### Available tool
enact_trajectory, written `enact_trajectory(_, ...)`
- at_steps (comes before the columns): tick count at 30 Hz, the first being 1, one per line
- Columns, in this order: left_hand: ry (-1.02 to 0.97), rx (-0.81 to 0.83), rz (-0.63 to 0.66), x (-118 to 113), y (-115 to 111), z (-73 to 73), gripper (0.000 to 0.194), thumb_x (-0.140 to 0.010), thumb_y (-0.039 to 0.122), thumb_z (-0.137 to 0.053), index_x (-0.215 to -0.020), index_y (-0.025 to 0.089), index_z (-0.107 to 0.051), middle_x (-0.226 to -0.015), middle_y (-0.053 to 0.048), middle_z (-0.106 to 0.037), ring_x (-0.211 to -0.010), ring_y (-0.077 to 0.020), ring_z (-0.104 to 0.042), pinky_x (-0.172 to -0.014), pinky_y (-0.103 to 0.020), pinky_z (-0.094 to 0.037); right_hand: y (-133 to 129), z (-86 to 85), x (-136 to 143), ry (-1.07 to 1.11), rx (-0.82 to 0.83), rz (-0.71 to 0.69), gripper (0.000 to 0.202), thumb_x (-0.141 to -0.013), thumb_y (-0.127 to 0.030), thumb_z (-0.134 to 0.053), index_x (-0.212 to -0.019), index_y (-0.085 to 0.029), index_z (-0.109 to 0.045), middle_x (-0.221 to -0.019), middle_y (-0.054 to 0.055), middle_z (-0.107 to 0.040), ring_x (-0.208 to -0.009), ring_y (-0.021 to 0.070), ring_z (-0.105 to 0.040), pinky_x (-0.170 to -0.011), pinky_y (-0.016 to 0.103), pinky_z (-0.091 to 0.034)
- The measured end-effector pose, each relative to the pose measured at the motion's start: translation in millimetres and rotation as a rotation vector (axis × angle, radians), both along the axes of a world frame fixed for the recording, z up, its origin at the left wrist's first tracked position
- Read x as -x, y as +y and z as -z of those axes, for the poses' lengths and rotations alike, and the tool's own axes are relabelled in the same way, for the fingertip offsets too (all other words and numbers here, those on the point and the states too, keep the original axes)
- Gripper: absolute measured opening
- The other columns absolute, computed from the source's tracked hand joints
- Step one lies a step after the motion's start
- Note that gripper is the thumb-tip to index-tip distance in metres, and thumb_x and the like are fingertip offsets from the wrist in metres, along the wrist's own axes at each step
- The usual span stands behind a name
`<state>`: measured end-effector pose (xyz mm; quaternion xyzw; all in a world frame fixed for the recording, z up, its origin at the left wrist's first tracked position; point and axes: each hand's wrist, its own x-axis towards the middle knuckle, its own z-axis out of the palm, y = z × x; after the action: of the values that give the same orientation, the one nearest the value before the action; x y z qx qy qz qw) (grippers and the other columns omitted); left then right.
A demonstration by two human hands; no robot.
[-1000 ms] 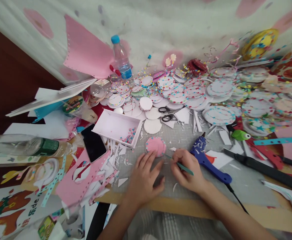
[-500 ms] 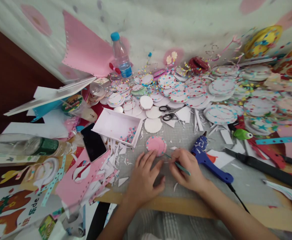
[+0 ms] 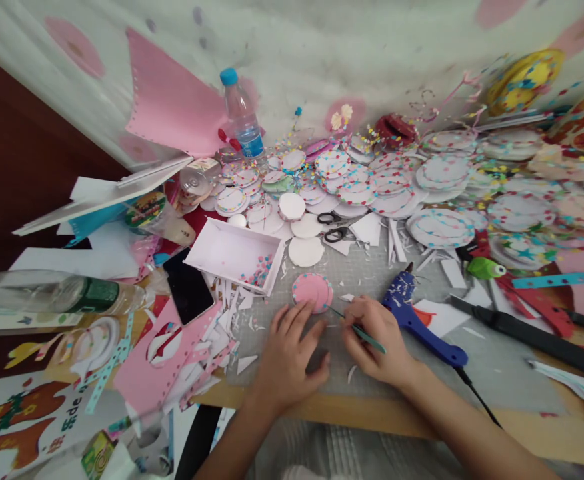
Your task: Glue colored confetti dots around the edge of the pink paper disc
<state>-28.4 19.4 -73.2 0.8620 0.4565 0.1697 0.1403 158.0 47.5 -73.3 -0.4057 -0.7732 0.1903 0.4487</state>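
Observation:
A pink round piece [image 3: 312, 291] with small dots around its rim lies on the grey mat [image 3: 292, 347]. The fingertips of my left hand [image 3: 295, 353] rest on its lower edge, with the fingers spread. My right hand [image 3: 375, 337] pinches a thin green tool [image 3: 371, 340], whose tip points left at the right edge of the pink piece. Above it lie white paper discs [image 3: 306, 249]. Up and to the left, a white box [image 3: 235, 252] holds pink and blue dots in its right corner.
A blue glue gun [image 3: 422, 320] lies right of my right hand, its cord running down. Black scissors [image 3: 336, 227] and many decorated discs [image 3: 442, 175] lie farther back. A phone [image 3: 188, 285], paper scraps and bottles are on the left.
My right hand and the green tool have shifted very slightly, with the tool's rear end a little farther right. My left hand stays on the pink piece.

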Motion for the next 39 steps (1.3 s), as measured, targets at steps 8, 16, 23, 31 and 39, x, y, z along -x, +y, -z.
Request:
enact_trajectory(8, -0.004, 0.009, 0.007, 0.7, 0.2, 1.1, 0.044, -0.08, 0.028, -0.058, -0.123, 0.017, -0.056, -0.14, -0.014, -0.048, -0.133, -0.0282, -0.039, -0.112, -0.05, -0.029, 0.2, 1.4, -0.2, 0.001, -0.011, -0.02, 0.021, -0.076, -0.006, -0.049, -0.082, -0.024, -0.04, -0.066, -0.002, -0.051, -0.058, 0.0143, -0.048, -0.056, 0.028, -0.039)
enact_trajectory(16, -0.006, 0.026, -0.003, 1.5, -1.3, -0.7, 0.044, -0.08, 0.029, -0.057, -0.123, 0.018, -0.056, -0.14, -0.013, -0.049, -0.132, -0.0282, -0.041, -0.11, -0.05, -0.031, -11.2, -19.0, -15.4, 0.25, 0.228, 0.112, 0.02, -0.085, -0.012, -0.056, -0.099, -0.024, -0.048, -0.077, 0.001, -0.056, -0.062, 0.0139, -0.058, -0.053, 0.026, -0.048)
enact_trajectory(23, -0.003, 0.044, -0.012, 3.1, -2.3, 1.0, 0.045, -0.08, 0.03, -0.057, -0.124, 0.019, -0.056, -0.141, -0.012, -0.049, -0.132, -0.028, -0.04, -0.111, -0.05, -0.031, 27.8, -68.4, -35.3, 0.107, 0.088, 0.022, 0.012, -0.083, -0.022, -0.066, -0.093, -0.027, -0.063, -0.095, 0.006, -0.065, -0.089, 0.0232, -0.062, -0.077, 0.039, -0.049)
enact_trajectory(31, -0.01, 0.053, -0.024, 4.9, -4.8, 5.9, 0.048, -0.082, 0.036, -0.055, -0.127, 0.019, -0.054, -0.144, -0.011, -0.046, -0.134, -0.0285, -0.039, -0.113, -0.05, -0.028, 106.9, -73.6, 34.5, -0.03, 0.07, -0.123, 0.003, -0.08, -0.021, -0.07, -0.08, -0.021, -0.068, -0.077, 0.003, -0.071, -0.076, 0.0197, -0.064, -0.074, 0.036, -0.043)
enact_trajectory(39, -0.058, 0.056, -0.032, 7.2, -6.7, 11.0, 0.047, -0.086, 0.041, -0.051, -0.128, 0.02, -0.053, -0.145, -0.009, -0.046, -0.135, -0.0261, -0.038, -0.115, -0.048, -0.027, 137.2, -62.1, 79.1, -0.342, 0.178, -0.312, 0.01, -0.072, -0.011, -0.072, -0.075, -0.02, -0.07, -0.071, 0.001, -0.069, -0.073, 0.0177, -0.063, -0.08, 0.036, -0.033)
